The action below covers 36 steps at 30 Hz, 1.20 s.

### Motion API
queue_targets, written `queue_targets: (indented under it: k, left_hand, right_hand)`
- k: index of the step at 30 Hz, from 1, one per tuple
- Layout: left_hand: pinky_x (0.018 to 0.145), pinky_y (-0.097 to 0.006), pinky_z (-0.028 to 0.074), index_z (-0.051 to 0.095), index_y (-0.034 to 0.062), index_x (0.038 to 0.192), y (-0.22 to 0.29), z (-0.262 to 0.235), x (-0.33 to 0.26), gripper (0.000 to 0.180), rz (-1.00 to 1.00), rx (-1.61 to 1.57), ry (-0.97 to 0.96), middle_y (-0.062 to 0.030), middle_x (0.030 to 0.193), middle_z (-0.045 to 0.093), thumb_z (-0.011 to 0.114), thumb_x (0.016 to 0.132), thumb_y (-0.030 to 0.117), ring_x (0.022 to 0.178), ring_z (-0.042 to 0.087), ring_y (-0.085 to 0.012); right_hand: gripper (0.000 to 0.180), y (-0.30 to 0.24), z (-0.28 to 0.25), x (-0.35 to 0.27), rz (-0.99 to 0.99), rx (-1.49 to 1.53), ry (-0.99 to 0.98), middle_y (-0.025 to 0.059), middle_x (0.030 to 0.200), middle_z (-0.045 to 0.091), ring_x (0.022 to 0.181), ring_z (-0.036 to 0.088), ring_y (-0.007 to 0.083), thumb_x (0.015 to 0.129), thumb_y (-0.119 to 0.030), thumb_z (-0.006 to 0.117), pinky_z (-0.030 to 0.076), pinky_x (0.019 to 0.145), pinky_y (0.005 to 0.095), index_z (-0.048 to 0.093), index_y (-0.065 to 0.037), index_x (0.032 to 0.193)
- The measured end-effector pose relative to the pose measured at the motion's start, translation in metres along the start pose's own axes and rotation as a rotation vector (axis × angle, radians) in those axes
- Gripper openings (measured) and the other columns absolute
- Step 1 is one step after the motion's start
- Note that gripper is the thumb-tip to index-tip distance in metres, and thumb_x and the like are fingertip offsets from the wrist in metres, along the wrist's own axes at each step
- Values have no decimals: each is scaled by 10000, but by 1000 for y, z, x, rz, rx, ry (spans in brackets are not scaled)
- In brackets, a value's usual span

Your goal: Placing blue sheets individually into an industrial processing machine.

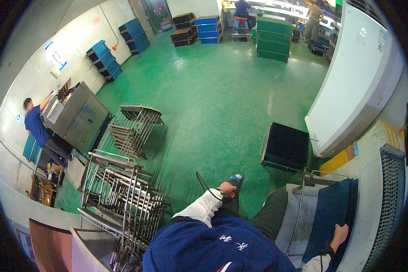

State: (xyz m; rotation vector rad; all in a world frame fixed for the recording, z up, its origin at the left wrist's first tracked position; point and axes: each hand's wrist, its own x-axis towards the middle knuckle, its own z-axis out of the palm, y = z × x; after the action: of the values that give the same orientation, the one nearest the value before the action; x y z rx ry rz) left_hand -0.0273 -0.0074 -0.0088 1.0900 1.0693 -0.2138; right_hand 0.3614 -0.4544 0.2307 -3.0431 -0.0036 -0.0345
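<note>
My right hand [340,235] is closed at the edge of a dark blue panel [329,217], one of several flat sheets standing in a metal rack [296,217] at the lower right. A black band circles that wrist. Farther left, my left hand [228,187] hangs in front of my leg with its fingers curled in. No object shows in it, and a black cord loops out from its wrist.
Slotted metal racks [127,195] crowd the left side. A black-topped crate [286,147] sits on the green floor [204,104] ahead. A large white cabinet [349,68] stands right. A person [38,127] works at a grey metal box [79,115]; green crates [274,38] are stacked farther back.
</note>
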Motion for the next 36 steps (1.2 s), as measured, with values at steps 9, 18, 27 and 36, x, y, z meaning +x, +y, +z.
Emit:
queue_targets:
  k: [9,18,27,36]
  left_hand:
    - [483,-361,494,443,-138,953,3,4,-2,366,6,-39,1,-240,747,577,494,795,188,589,590,-306]
    - [483,-373,495,457,-124,920,-2,3,4,341,14,-53,-10,-236,742,578,484,799,194,583,587,-314]
    - [502,-355,493,453,-114,931,1,4,-2,346,-11,-120,-29,-237,763,580,475,783,198,588,593,-302]
    - [534,-344,493,478,-63,836,34,11,-38,274,32,-44,-94,-220,774,576,469,793,207,629,591,-276]
  right_hand:
    - [413,-8,-11,-8,15,10,-7,164,996,542,938,505,314,633,-192,627,408,775,387,525,-15,992]
    - [388,4,3,1,3,29,42,177,951,554,909,514,325,622,-183,618,409,754,392,536,-8,958]
    - [511,25,9,16,-108,3,8,182,1018,518,952,487,322,617,-260,633,389,803,385,493,-5,1037]
    - [405,7,-60,-1,-166,51,126,210,884,560,854,525,349,583,-227,661,404,744,407,564,2,903]
